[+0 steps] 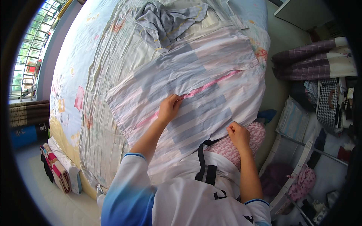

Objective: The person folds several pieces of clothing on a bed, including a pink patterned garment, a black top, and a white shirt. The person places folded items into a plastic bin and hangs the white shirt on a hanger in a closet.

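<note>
A striped cotton cover (195,82) in pale pink, white and grey-blue lies spread at a slant over the bed. A bright pink strip, seemingly a zipper (209,87), runs across it. My left hand (170,106) pinches this strip near the middle of the cover, with pink showing on both sides of the hand. At the cover's near right edge is my right hand (238,135), fingers curled, just above pink patterned fabric (254,135) on my leg; whether the fingertips grip the edge is unclear.
A crumpled grey cloth (167,25) lies beyond the cover, on a cream quilted pad (104,110). Folded textiles (58,169) stand by the bed's left side. To the right are a metal-framed rack (297,169), a houndstooth bag (328,104) and hanging curtains (308,60).
</note>
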Available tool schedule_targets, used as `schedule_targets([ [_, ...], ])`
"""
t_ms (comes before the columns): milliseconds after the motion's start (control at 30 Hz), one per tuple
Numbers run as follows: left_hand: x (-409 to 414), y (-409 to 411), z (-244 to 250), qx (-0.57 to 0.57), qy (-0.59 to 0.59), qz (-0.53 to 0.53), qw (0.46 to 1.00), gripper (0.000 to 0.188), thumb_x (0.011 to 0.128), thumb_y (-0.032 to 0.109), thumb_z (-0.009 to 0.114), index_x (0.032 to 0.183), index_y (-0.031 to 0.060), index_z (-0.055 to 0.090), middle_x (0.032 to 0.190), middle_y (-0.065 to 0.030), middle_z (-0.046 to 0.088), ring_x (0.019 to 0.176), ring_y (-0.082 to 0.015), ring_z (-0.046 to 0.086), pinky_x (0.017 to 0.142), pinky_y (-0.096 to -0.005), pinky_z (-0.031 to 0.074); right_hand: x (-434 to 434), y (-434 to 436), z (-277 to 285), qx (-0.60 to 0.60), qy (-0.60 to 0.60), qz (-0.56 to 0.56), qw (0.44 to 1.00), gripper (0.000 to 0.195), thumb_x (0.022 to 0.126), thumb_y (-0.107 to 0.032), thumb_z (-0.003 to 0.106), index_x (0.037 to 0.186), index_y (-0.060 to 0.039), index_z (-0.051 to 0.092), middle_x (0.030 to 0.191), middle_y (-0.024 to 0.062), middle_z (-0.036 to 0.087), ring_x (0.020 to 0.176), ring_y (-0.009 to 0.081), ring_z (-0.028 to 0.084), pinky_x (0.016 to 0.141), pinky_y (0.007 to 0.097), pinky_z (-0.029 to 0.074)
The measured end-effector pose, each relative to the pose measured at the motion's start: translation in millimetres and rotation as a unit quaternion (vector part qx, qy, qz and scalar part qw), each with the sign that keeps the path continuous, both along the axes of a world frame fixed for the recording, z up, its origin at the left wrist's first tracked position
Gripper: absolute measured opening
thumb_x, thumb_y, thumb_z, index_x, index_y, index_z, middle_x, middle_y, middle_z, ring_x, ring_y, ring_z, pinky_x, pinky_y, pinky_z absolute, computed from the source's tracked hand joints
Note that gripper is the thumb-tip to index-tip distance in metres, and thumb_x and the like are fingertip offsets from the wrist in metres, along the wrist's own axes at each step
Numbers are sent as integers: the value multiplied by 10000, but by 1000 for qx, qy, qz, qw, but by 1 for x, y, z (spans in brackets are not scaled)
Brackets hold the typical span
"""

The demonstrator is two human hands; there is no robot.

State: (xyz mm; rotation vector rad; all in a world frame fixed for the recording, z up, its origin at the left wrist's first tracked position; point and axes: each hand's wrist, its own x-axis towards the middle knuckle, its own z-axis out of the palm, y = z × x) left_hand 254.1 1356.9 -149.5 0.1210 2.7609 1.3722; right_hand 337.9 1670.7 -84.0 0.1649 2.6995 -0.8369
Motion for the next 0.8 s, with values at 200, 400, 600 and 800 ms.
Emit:
schedule_targets([
  [200, -8, 8, -2, -56, -14, 18, 998, 82, 784, 113, 651, 819, 75, 588, 803, -105, 593, 710, -309, 601, 620, -410, 466, 0, 0, 0, 11, -4, 6, 1000, 156, 807, -199, 671, 808, -73, 579, 747, 96, 651, 714, 326, 624, 609, 424, 478],
  [400, -2, 12, 3, -149, 79, 64, 984, 171, 714, 132, 735, 779, 76, 587, 839, -83, 567, 750, -289, 582, 668, -387, 448, 2, -2, 1, -20, 26, -5, 999, 114, 810, -157, 665, 840, -70, 596, 747, 101, 647, 708, 314, 629, 616, 403, 487],
  [600, 3, 2, 1, -157, 84, 66, 982, 182, 699, 190, 756, 781, 104, 618, 891, -39, 577, 911, -260, 551, 834, -408, 373, -42, -95, 11, -143, 110, 134, 974, 387, 836, -114, 613, 1218, -133, 552, 997, 105, 604, 870, 286, 627, 728, 387, 509],
  [800, 24, -26, 5, -187, 137, 64, 971, 200, 735, 224, 726, 908, 139, 676, 1101, -51, 598, 1024, -277, 547, 903, -434, 360, -94, -145, -41, 37, 13, 215, 976, 483, 838, -145, 613, 1306, -171, 495, 992, 128, 584, 886, 327, 611, 782, 442, 486],
])
